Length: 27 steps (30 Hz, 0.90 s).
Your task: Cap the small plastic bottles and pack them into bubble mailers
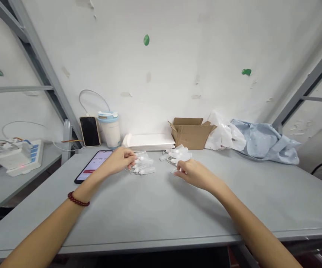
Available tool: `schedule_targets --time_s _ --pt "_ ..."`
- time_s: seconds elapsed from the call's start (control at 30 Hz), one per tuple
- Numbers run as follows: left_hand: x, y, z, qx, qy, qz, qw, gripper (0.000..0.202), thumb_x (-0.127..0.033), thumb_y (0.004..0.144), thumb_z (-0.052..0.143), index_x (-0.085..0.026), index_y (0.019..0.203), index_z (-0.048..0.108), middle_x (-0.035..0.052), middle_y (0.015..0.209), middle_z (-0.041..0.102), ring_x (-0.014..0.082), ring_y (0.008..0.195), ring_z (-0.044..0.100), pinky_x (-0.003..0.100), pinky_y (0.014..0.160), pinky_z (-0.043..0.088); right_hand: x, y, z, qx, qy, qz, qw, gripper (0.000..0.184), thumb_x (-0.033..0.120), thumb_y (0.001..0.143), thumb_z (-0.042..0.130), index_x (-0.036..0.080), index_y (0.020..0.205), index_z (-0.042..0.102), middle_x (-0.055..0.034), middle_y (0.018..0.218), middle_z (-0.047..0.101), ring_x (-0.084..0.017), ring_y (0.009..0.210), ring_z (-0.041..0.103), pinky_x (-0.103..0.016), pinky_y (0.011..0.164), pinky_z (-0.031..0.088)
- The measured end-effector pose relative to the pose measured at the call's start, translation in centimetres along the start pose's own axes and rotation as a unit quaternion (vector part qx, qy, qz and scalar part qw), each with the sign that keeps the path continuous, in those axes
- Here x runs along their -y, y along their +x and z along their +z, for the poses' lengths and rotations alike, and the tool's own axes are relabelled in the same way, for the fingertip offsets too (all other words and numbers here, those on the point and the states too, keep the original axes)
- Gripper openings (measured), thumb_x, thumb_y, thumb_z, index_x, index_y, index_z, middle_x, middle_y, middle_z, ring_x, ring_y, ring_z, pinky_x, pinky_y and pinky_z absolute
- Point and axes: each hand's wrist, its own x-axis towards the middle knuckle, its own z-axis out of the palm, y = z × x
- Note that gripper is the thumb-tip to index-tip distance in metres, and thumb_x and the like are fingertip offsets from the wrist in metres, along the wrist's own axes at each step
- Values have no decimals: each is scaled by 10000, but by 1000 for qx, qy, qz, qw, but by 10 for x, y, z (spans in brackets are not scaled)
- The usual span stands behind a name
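Note:
Two loose piles of small translucent white plastic bottles with narrow tips and thin white cords lie on the grey table. At the left pile (147,170), my left hand (122,160) is closed in a pinch, with one small bottle (141,159) at its fingertips. A dark red bead bracelet (79,199) circles that wrist. My right hand (191,172) is closed at the near side of the right pile (179,152). A bit of white cord shows by its fingertips; what they hold is mostly hidden.
Beside my left forearm lies a phone (87,167) with a timer on screen. Behind stand another phone (90,131), a lidded cup (110,130), a white stack (151,140), an open cardboard box (193,136), a white plastic bag (224,136) and blue cloth (264,139).

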Motion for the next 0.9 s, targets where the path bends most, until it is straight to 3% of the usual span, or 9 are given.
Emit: schedule_targets --time_s 0.13,0.27,0.4,0.67,0.77,0.9 --pt "8 3 2 8 95 -11 995 256 -353 720 498 -160 566 568 22 533 602 161 521 558 246 526 386 -8 -4 -12 40 -10 49 998 304 321 817 541 182 551 493 -32 561 549 -134 492 474 -253 460 268" --pt "11 1 4 37 197 -11 980 312 -359 720 474 -175 475 534 12 424 542 152 431 491 243 466 319 -12 -6 -18 138 -3 103 985 328 343 757 581 177 494 477 -10 479 523 -113 420 451 -247 446 288" --pt "13 1 0 13 246 -26 969 370 -403 742 460 -183 444 484 9 394 511 144 413 457 242 449 266 -13 -6 -18 192 -1 123 974 272 255 698 597 181 485 444 7 450 513 -105 401 439 -241 436 306" --pt "4 -2 13 -10 216 37 976 368 -397 784 445 -174 495 490 0 452 525 131 454 471 243 477 270 -16 -2 -5 162 -29 73 984 162 246 651 632 176 583 502 -30 637 547 -113 489 444 -235 427 258" --pt "-5 -8 24 47 132 66 988 336 -410 801 445 -168 586 537 7 536 589 135 492 519 232 503 337 -13 -1 -3 143 12 28 989 115 244 696 589 173 627 532 -28 670 553 -112 538 450 -226 449 265" --pt "-13 -17 38 136 20 78 987 301 -420 818 444 -167 856 602 10 656 640 133 514 562 231 543 413 1 -1 -2 99 62 -31 993 92 221 729 547 173 654 521 12 621 520 -85 525 406 -211 480 275"
